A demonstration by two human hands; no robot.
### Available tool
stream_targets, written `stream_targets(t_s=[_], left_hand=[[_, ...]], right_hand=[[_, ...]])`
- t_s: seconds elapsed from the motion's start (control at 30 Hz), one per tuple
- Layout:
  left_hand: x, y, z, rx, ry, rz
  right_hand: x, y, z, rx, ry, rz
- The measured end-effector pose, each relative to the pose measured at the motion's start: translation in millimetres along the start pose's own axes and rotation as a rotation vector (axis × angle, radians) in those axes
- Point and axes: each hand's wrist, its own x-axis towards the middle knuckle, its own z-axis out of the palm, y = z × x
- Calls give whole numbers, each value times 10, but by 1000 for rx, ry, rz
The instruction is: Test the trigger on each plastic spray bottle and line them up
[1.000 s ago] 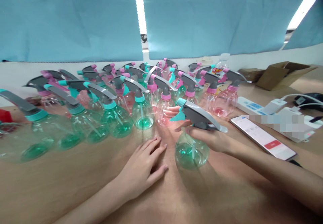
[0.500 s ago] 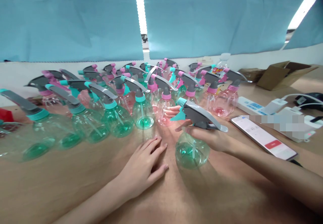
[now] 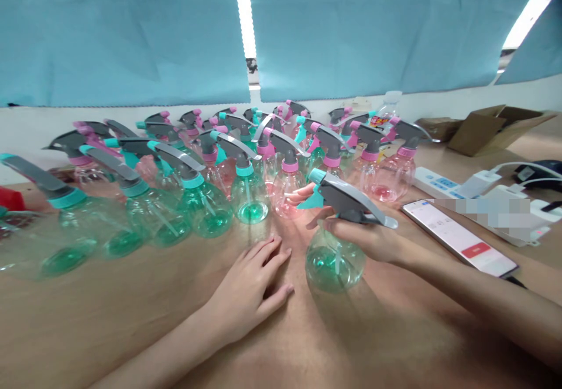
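Observation:
My right hand (image 3: 364, 238) is closed round the neck of a green spray bottle (image 3: 336, 263) with a grey and turquoise trigger head. The bottle is upright, and its nozzle points left and away from me. Some fingertips show behind the trigger; the rest of the grip is partly hidden. My left hand (image 3: 252, 289) lies open, palm down, on the wooden table (image 3: 175, 313), to the left of the held bottle and not touching it. Just beyond the left fingertips stand another green spray bottle (image 3: 249, 199) and a pink spray bottle (image 3: 287, 193).
Several green and pink spray bottles crowd the back and left of the table. On the right lie a phone (image 3: 459, 237), a white power strip (image 3: 439, 183) with plugs and cables, and an open cardboard box (image 3: 478, 131). A blue cloth (image 3: 351, 32) hangs behind.

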Motion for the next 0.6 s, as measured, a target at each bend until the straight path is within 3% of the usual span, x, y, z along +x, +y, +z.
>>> stream_targets(t_s=[0.4,0.6], left_hand=[[14,-2,-10,2,-18,-4],[14,1,-22,-4,-20,-9]], right_hand=[[29,-72,-16,67,-3,-51],[-2,-44,-77,-96,5,-15]])
